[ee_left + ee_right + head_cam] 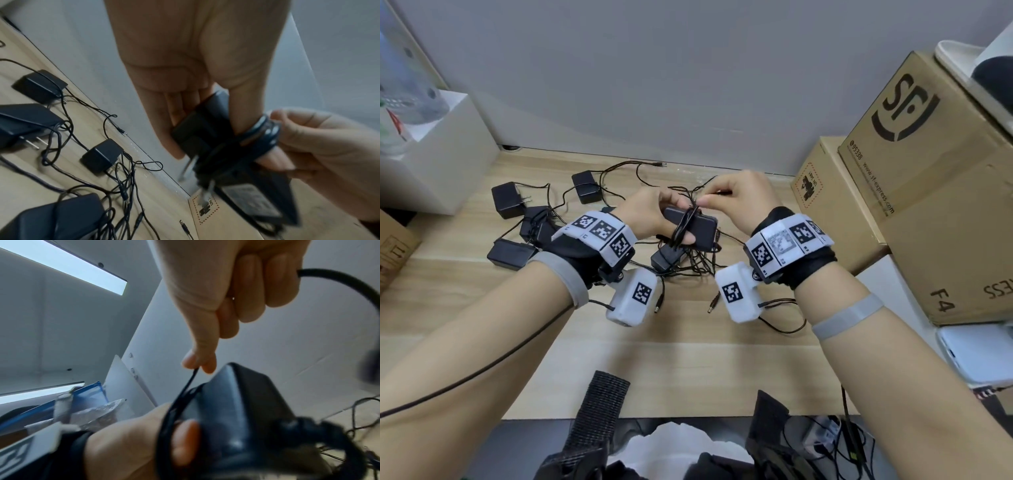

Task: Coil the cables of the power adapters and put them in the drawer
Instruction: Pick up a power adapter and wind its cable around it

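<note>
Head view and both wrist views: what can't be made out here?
- Drawer: in no view.
- Held adapter label: blurred in the left wrist view.
- Cable turns: too fine in the head view, smeared in wrist views.
- Adapters behind left hand: partly covered by its wrist band.

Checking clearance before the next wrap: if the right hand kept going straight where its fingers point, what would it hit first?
The right hand points leftward at the left hand; it would probably meet the power adapter held there first, though depth is uncertain.
</note>
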`<state>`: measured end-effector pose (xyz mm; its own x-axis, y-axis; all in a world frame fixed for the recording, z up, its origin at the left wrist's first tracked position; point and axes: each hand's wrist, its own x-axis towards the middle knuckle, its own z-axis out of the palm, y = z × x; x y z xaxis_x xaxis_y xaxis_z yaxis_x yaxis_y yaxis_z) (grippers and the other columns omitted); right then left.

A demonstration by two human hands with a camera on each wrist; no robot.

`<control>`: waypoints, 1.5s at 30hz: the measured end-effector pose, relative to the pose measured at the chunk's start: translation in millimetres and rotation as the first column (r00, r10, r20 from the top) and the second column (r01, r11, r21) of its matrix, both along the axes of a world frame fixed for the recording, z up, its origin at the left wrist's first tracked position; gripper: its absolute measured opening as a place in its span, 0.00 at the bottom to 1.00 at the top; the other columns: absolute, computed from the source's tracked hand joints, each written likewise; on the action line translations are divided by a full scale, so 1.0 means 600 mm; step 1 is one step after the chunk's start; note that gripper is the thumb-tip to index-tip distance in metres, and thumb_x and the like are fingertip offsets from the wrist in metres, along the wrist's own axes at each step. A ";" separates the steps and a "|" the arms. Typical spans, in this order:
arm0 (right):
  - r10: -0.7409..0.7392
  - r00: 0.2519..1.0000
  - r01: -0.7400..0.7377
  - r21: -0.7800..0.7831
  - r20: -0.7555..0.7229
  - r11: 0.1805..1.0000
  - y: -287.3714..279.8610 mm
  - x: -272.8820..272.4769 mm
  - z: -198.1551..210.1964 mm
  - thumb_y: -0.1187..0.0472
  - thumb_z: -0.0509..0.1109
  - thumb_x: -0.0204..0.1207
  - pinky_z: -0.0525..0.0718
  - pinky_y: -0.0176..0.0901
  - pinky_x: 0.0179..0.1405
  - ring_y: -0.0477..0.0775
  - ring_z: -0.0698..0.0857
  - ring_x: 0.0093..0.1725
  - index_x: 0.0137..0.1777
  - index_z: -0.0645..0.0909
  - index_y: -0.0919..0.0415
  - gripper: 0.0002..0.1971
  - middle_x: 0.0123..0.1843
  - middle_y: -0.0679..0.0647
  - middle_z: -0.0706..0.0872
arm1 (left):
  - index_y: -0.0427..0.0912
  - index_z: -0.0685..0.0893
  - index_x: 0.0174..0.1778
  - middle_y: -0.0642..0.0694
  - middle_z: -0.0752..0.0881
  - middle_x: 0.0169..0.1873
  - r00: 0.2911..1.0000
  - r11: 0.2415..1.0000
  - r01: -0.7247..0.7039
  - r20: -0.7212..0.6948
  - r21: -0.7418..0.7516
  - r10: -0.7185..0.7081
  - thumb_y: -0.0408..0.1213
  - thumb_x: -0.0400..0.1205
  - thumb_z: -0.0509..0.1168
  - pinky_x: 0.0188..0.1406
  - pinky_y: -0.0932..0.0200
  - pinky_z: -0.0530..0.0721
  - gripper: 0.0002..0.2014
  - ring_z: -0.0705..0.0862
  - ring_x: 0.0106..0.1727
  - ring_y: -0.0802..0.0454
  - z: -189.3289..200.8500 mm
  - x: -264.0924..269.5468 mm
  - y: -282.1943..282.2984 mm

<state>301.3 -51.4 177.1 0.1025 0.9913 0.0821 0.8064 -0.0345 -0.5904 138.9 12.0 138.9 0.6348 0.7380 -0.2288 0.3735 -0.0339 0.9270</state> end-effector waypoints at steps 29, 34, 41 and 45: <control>0.007 0.981 -0.027 -0.102 -0.195 0.994 -0.025 -0.027 -0.040 0.62 0.67 0.76 0.75 0.40 0.35 0.49 0.78 0.31 0.40 0.80 0.54 0.04 0.29 0.49 0.79 | 0.48 0.77 0.41 0.52 0.82 0.37 0.882 0.913 -0.408 0.251 -0.018 0.399 0.31 0.63 0.80 0.22 0.72 0.79 0.20 0.81 0.32 0.62 0.006 0.015 0.003; -0.082 0.731 0.035 -0.082 -0.678 0.996 -0.020 -0.020 -0.022 0.72 0.70 0.73 0.77 0.29 0.20 0.40 0.80 0.20 0.37 0.79 0.59 0.09 0.26 0.51 0.83 | 0.50 0.74 0.48 0.48 0.77 0.35 0.890 0.911 -0.412 0.220 0.015 0.398 0.34 0.65 0.79 0.26 0.64 0.82 0.23 0.78 0.34 0.53 -0.010 0.018 0.001; -0.162 0.677 0.169 -0.063 -0.718 0.984 -0.004 -0.019 -0.026 0.70 0.68 0.76 0.79 0.27 0.26 0.37 0.84 0.26 0.45 0.83 0.63 0.03 0.34 0.51 0.84 | 0.49 0.77 0.43 0.47 0.83 0.43 0.872 0.920 -0.381 0.293 -0.095 0.392 0.29 0.72 0.74 0.39 0.51 0.89 0.14 0.85 0.40 0.50 -0.011 0.025 -0.004; -0.198 0.686 0.190 -0.090 -0.700 0.978 0.001 -0.024 -0.024 0.66 0.65 0.79 0.75 0.27 0.23 0.37 0.83 0.22 0.38 0.77 0.55 0.09 0.24 0.44 0.86 | 0.48 0.79 0.43 0.50 0.83 0.43 0.870 0.927 -0.343 0.320 -0.154 0.375 0.24 0.75 0.70 0.32 0.62 0.87 0.13 0.83 0.38 0.54 -0.011 0.029 -0.008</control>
